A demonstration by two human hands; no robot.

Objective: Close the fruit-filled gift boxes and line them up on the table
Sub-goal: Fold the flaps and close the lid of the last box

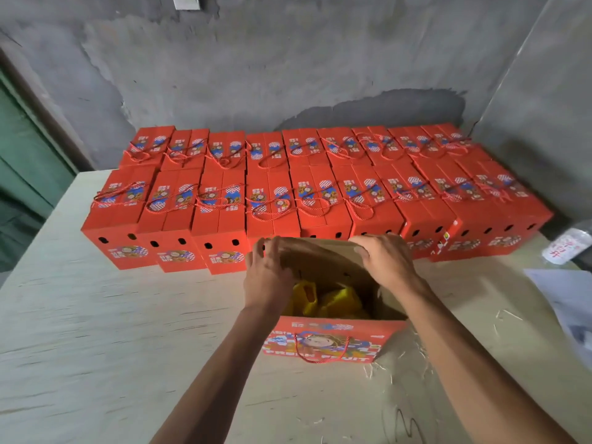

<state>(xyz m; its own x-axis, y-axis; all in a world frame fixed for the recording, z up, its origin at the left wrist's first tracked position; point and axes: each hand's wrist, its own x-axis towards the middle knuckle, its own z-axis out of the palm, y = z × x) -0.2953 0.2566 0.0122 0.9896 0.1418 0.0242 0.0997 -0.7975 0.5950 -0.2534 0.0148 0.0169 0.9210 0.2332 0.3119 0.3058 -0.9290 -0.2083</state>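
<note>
An open red gift box (330,341) with a cartoon print and a red cord handle stands on the table in front of me. Yellow-wrapped fruit (333,302) shows inside it. Its far brown cardboard flap (320,254) is raised. My left hand (267,274) grips the flap's left end and my right hand (386,261) grips its right end, fingers curled over the top edge. Behind it, several closed red gift boxes (272,200) stand in two rows against the wall.
The pale wooden table (112,331) runs up to a grey concrete wall (288,68). A plastic bag with red writing (567,245) and loose papers (567,299) lie at the right edge. Thin straw bits (384,370) are scattered near the open box.
</note>
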